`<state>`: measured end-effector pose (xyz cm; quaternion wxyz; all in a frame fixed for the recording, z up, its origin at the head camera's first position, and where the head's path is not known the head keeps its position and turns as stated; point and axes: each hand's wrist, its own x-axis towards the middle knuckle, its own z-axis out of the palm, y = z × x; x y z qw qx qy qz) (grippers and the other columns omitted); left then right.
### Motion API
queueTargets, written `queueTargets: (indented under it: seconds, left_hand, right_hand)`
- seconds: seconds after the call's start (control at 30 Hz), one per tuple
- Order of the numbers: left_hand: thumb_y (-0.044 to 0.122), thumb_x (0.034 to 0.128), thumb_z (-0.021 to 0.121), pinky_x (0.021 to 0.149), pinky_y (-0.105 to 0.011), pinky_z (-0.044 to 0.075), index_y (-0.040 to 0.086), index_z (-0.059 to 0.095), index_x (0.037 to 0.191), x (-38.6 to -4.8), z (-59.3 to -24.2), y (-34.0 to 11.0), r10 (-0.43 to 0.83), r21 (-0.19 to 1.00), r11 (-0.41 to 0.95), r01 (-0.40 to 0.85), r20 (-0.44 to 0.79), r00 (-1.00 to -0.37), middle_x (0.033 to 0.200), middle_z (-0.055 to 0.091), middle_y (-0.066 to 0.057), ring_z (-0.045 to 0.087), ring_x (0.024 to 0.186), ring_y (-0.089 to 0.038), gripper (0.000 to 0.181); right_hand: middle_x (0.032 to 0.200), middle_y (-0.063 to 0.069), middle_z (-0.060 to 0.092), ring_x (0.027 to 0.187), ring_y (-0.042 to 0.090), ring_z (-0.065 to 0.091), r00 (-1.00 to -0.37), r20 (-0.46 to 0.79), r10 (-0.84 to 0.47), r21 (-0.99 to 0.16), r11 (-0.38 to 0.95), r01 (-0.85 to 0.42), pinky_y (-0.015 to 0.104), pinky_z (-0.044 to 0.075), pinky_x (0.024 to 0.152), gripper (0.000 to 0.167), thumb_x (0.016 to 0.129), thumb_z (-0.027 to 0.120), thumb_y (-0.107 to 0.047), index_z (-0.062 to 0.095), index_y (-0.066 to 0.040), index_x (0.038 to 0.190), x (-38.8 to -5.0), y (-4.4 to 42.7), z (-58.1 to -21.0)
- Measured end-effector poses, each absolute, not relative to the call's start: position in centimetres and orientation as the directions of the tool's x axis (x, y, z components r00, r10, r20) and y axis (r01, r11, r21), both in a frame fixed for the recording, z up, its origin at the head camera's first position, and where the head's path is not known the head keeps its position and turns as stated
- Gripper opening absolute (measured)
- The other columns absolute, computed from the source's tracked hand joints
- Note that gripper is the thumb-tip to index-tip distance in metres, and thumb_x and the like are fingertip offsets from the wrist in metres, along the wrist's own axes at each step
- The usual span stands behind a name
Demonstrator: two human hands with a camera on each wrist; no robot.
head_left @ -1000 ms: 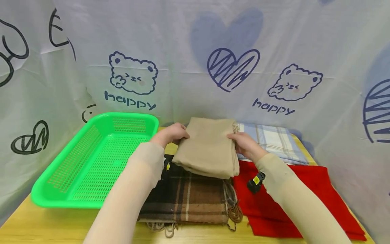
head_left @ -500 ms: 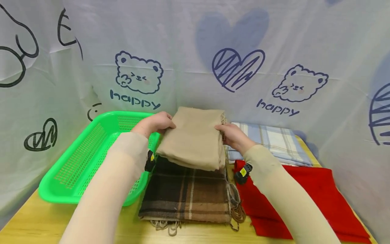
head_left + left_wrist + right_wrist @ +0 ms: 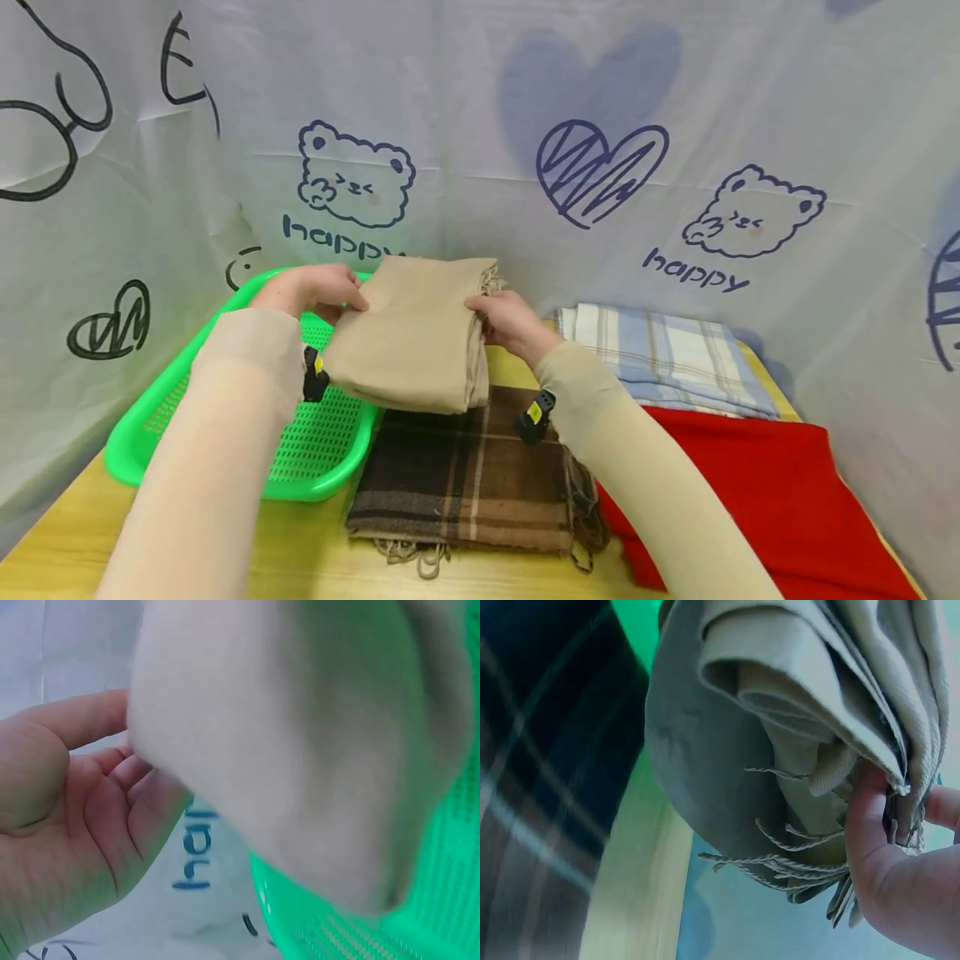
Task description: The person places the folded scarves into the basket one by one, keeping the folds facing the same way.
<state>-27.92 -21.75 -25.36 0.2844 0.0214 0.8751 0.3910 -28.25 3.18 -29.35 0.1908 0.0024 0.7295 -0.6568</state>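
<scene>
Pinching the fringed beige scarf (image 3: 412, 333) at opposite edges with left hand (image 3: 318, 292) and right hand (image 3: 513, 323). Shifted leftward since earlier, now partly over the green plastic basket (image 3: 322, 488), below the grip; apparently still in carrying.

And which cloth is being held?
The beige cloth, in the left hand and right hand. The brown cloth, red cloth and blue-white cloth lie on the table.
</scene>
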Motion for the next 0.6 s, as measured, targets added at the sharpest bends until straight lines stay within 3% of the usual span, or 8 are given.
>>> queueTargets:
  seconds: [0.27, 0.43, 0.6]
  left_hand:
    - [0.006, 0.0950, 0.046, 0.080, -0.034, 0.054, -0.004, 0.050, 0.097, -27.1, -25.5, -25.2, 0.257, 0.658, 0.730, -0.185, -0.516, -0.817, 0.086, 0.058, -0.001, 0.065, 0.075, -0.011, 0.011]
    - [0.006, 0.0952, 0.044, 0.077, -0.033, 0.054, -0.002, 0.044, 0.093, -26.6, -25.8, -27.6, 0.247, 0.621, 0.762, -0.184, -0.540, -0.804, 0.084, 0.054, -0.003, 0.063, 0.073, -0.012, 0.008]
    - [0.001, 0.0945, 0.042, 0.075, -0.033, 0.054, -0.004, 0.036, 0.091, -25.7, -26.5, -30.0, 0.232, 0.637, 0.728, -0.253, -0.576, -0.784, 0.086, 0.049, -0.006, 0.060, 0.075, -0.012, 0.009]
  right_hand:
    - [0.062, 0.000, 0.053, 0.048, 0.010, 0.042, -0.910, -0.310, -0.274, -0.949, 0.141, 0.281, 0.023, 0.038, 0.047, 0.016, 0.095, 0.051, -0.014, 0.056, 0.000, 0.103, -27.9, -1.0, -30.2]
    - [0.071, 0.001, 0.053, 0.052, 0.010, 0.045, -0.902, -0.306, -0.305, -0.950, 0.156, 0.270, 0.022, 0.040, 0.048, 0.021, 0.096, 0.051, -0.015, 0.055, 0.001, 0.109, -27.3, -3.7, -30.4]
    - [0.070, 0.002, 0.051, 0.051, 0.010, 0.044, -0.892, -0.307, -0.331, -0.950, 0.159, 0.268, 0.021, 0.041, 0.047, 0.017, 0.094, 0.053, -0.014, 0.054, 0.000, 0.104, -26.4, -6.2, -30.9]
